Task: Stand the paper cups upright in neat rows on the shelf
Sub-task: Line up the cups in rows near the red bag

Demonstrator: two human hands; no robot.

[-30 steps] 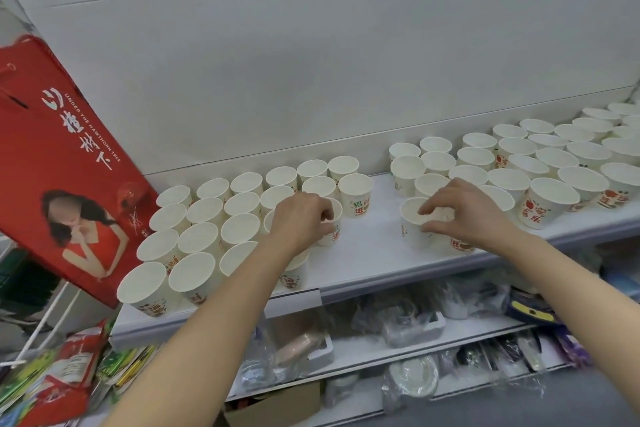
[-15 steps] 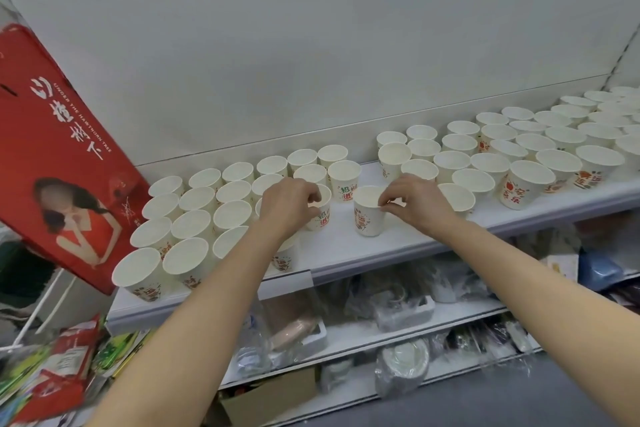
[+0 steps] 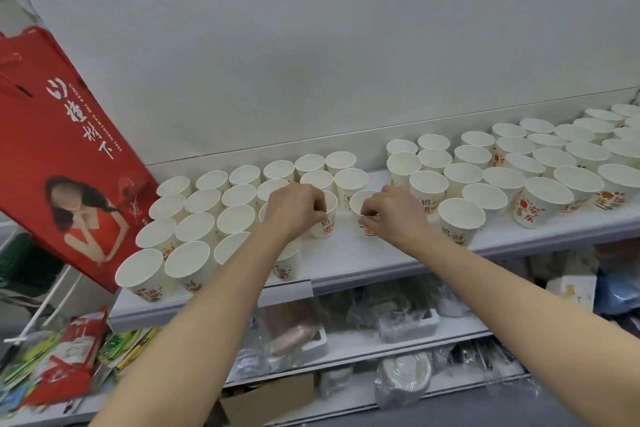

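Observation:
White paper cups with red and green print stand upright on a white shelf (image 3: 363,253). A tidy block of cups (image 3: 204,218) fills the left part, and a looser group (image 3: 519,166) spreads to the right. My left hand (image 3: 294,208) grips the rim of a cup (image 3: 327,218) at the block's right edge. My right hand (image 3: 388,211) pinches the rim of another upright cup (image 3: 362,204) just right of it, in the gap between the two groups.
A red paper bag (image 3: 62,149) with a printed figure hangs at the left, overlapping the shelf end. Lower shelves (image 3: 381,333) hold plastic-wrapped goods, a cardboard box and paper plates. Colourful packets (image 3: 62,350) lie at the bottom left. A white back wall rises behind the cups.
My right hand has carried its cup leftward from the right group into the gap, close to the left block. My left hand has stayed on its cup.

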